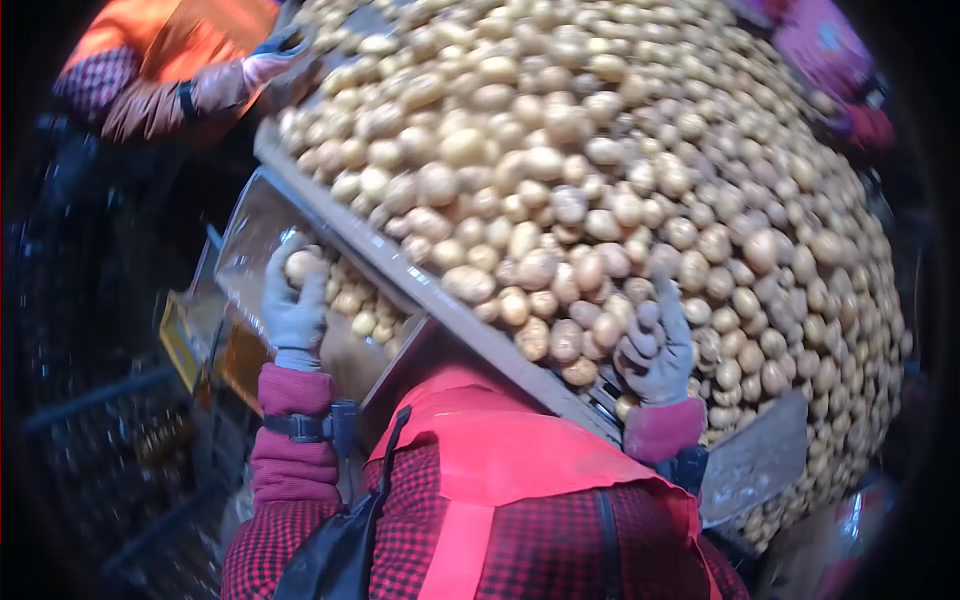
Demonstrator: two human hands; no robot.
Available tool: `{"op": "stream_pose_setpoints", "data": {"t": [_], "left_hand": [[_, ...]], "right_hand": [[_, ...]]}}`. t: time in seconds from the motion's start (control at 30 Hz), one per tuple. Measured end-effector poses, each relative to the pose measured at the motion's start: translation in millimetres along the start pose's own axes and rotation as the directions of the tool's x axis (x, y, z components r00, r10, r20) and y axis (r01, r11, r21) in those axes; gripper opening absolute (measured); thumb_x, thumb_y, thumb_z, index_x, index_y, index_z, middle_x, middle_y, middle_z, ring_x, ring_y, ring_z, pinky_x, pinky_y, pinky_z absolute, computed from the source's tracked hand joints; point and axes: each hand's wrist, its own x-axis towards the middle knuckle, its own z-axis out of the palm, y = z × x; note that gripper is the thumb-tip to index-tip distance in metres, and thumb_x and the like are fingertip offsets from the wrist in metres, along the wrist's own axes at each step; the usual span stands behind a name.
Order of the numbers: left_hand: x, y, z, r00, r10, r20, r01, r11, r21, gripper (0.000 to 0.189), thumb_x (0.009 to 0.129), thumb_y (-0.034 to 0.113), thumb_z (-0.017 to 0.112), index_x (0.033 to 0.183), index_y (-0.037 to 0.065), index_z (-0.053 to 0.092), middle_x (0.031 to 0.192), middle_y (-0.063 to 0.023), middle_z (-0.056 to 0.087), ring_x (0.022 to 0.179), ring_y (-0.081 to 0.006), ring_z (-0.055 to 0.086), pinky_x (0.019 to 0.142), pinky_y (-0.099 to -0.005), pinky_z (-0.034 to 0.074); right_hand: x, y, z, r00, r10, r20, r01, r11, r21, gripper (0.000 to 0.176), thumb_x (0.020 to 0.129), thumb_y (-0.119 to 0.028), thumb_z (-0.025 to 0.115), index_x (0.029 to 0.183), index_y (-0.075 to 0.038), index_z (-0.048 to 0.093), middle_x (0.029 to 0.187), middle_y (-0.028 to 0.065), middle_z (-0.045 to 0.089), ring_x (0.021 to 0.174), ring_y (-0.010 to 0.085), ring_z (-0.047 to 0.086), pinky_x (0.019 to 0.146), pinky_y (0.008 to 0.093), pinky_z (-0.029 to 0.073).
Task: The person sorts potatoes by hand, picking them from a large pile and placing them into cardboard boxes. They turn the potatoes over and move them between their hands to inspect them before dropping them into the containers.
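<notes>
A great heap of pale yellow potatoes covers a sloping sorting table with a metal edge rail. My left hand, in a grey glove, grips a potato over a metal chute beside the table, where more potatoes lie. My right hand, also gloved in grey, rests on the potatoes at the near edge of the heap. Its fingers are curled and one finger points up; whether anything is inside the palm is hidden.
A person in an orange vest stands at the far left with a gloved hand at the table's corner. A person in pink is at the far right. A yellow crate sits below the chute. A metal plate juts out near my right.
</notes>
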Motion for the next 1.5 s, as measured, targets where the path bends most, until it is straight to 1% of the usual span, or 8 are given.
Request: {"op": "stream_pose_setpoints", "data": {"t": [0.27,0.57,0.67,0.83,0.97,1.07,1.37,1.5], "left_hand": [[-185.7,-134.1,-212.6,0.696,0.012,-0.718,0.344,0.872,0.348,0.051,0.1,0.012,0.067,0.147,-0.001,0.053,0.128,-0.0133,0.065,0.104,-0.0191,0.066,0.088,-0.0305,0.056],[-367.4,-159.9,-190.0,0.376,-0.608,-0.699,0.918,0.35,0.189,0.058,0.095,0.017,0.068,0.145,-0.006,0.051,0.13,-0.0221,0.066,0.119,-0.0331,0.065,0.105,-0.0413,0.05],[-372.5,-194.3,-223.5,0.676,-0.279,-0.682,0.694,0.551,0.463,0.061,0.099,0.016,0.063,0.152,-0.007,0.044,0.138,-0.0248,0.061,0.123,-0.0338,0.062,0.111,-0.0419,0.047],[-213.6,-156.0,-216.6,0.638,-0.062,-0.767,0.431,0.854,0.29,0.058,0.104,0.019,0.06,0.153,-0.006,0.043,0.149,-0.0252,0.055,0.133,-0.0314,0.057,0.113,-0.0406,0.046],[-71.3,-74.5,-145.0,0.887,0.264,-0.379,0.023,0.794,0.607,0.052,0.106,0.016,0.06,0.152,-0.005,0.047,0.149,-0.0211,0.056,0.132,-0.0297,0.058,0.112,-0.0397,0.046],[-4.0,-8.5,-17.7,0.888,0.457,-0.051,-0.431,0.865,0.256,0.049,0.101,0.012,0.067,0.146,-0.003,0.055,0.144,-0.0189,0.06,0.13,-0.0317,0.06,0.115,-0.0419,0.044],[-8.6,145.7,251.2,-0.022,0.56,0.828,-0.851,0.424,-0.309,0.055,0.081,0.023,0.077,0.133,0.011,0.064,0.128,-0.0114,0.063,0.129,-0.0332,0.055,0.118,-0.0547,0.035],[3.4,113.3,257.8,-0.074,0.612,0.787,-0.946,0.206,-0.249,0.043,0.076,0.02,0.076,0.118,0.013,0.069,0.128,-0.0094,0.063,0.122,-0.0319,0.059,0.113,-0.0556,0.039]], "right_hand": [[3.4,-0.6,5.4,0.997,0.031,-0.066,-0.046,0.969,-0.243,0.054,0.115,-0.028,0.037,0.167,-0.012,0.03,0.103,0.002,0.066,0.063,0.0103,0.047,0.054,0.0258,0.042],[2.7,-9.9,-9.1,0.996,0.052,-0.078,-0.063,0.986,-0.152,0.049,0.115,-0.027,0.038,0.162,-0.015,0.038,0.119,0.0008,0.058,0.071,0.0064,0.039,0.055,0.0237,0.042],[5.5,-2.6,-9.1,0.997,0.062,0.048,-0.059,0.996,-0.067,0.05,0.112,-0.02,0.04,0.162,-0.013,0.039,0.123,0.0038,0.059,0.069,0.0085,0.04,0.055,0.0225,0.044],[5.8,5.9,25.2,0.984,0.055,-0.172,-0.079,0.988,-0.136,0.049,0.113,-0.033,0.044,0.158,-0.013,0.045,0.123,0.0091,0.065,0.065,0.0067,0.045,0.052,0.0196,0.037],[0.2,10.6,60.9,0.977,-0.011,-0.215,-0.043,0.969,-0.242,0.049,0.112,-0.031,0.046,0.156,-0.009,0.048,0.122,0.0132,0.068,0.074,0.0124,0.067,0.05,0.0207,0.047],[-6.3,12.2,64.2,0.973,-0.087,-0.215,0.002,0.93,-0.367,0.049,0.111,-0.028,0.046,0.155,-0.007,0.049,0.121,0.0151,0.069,0.081,0.0153,0.072,0.054,0.0226,0.052],[-30.5,4.6,32.9,0.941,-0.267,-0.208,0.162,0.895,-0.416,0.048,0.11,-0.029,0.044,0.152,-0.009,0.053,0.122,0.0139,0.068,0.085,0.013,0.067,0.066,0.0248,0.054],[-31.8,-8.4,30.3,0.909,-0.302,-0.286,0.208,0.925,-0.317,0.049,0.109,-0.035,0.045,0.151,-0.01,0.055,0.12,0.0127,0.069,0.084,0.0122,0.066,0.064,0.0244,0.052]]}}
